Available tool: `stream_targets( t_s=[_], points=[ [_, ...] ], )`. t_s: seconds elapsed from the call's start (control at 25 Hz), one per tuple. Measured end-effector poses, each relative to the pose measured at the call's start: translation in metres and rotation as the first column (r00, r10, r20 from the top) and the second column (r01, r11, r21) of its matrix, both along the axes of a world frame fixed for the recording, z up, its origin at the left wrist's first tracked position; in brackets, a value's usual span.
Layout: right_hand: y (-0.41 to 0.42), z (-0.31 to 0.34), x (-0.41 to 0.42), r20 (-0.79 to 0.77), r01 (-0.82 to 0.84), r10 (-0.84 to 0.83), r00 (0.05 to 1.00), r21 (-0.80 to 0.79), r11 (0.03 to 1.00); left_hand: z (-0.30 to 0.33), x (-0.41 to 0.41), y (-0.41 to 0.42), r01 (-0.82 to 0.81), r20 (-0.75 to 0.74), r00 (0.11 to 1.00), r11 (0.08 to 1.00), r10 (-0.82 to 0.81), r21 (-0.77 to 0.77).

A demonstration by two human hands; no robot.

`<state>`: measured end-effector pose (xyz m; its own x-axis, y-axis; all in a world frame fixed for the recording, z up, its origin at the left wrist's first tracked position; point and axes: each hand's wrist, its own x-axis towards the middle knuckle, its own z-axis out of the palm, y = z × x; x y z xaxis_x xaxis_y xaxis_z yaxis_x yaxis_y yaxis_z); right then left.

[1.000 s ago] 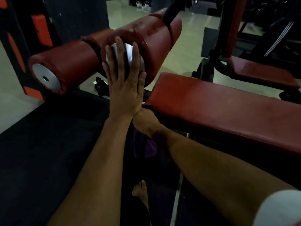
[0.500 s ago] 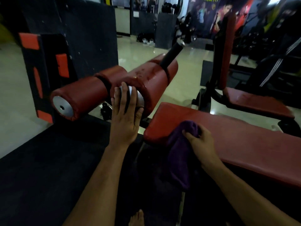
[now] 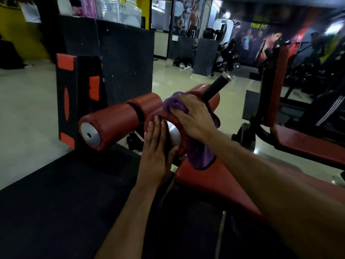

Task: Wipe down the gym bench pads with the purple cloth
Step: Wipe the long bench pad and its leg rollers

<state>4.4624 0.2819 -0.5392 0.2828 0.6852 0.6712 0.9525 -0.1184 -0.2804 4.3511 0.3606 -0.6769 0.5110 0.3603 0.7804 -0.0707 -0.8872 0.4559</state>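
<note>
- The right hand (image 3: 194,116) presses the purple cloth (image 3: 199,152) onto the top of the near roller pad (image 3: 207,101), fingers curled over the bunched fabric.
- Half a second earlier this hand held the cloth lower, at the front end of the bench pad (image 3: 211,182); it has since risen onto the roller.
- The cloth now drapes down the right side of the roller, its loose lower edge hanging just above the bench pad's front end.
- The left hand (image 3: 158,146) stays flat against the silver end cap (image 3: 174,135) of the same roller, fingers straight and together, thumb under the cap's lower edge. Its placement matches the earlier frames.
- A black handle (image 3: 214,86) rises from the roller just beyond the right hand.
- A second roller pad (image 3: 115,118) lies to the left, untouched.
- A second red bench (image 3: 306,144) stands at right, well apart.
</note>
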Motion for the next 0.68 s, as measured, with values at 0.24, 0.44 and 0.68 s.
stream_targets(
  t_s=[0.24,0.44,0.68],
  points=[
    [0.019,0.037,0.058,-0.126,0.089,-0.120,0.985,-0.234,0.968,-0.001,0.001,0.001,-0.010,-0.032,0.999,1.000,0.010,0.024],
    [0.027,0.040,0.043,-0.212,0.131,-0.195,0.957,-0.282,0.950,0.000,0.000,0.005,0.009,-0.038,0.999,0.999,-0.008,0.037],
    [-0.030,-0.015,-0.015,-0.033,-0.111,0.116,0.993,0.114,0.987,-0.008,0.006,0.009,-0.001,0.038,0.999,0.997,-0.002,0.079]
  ],
)
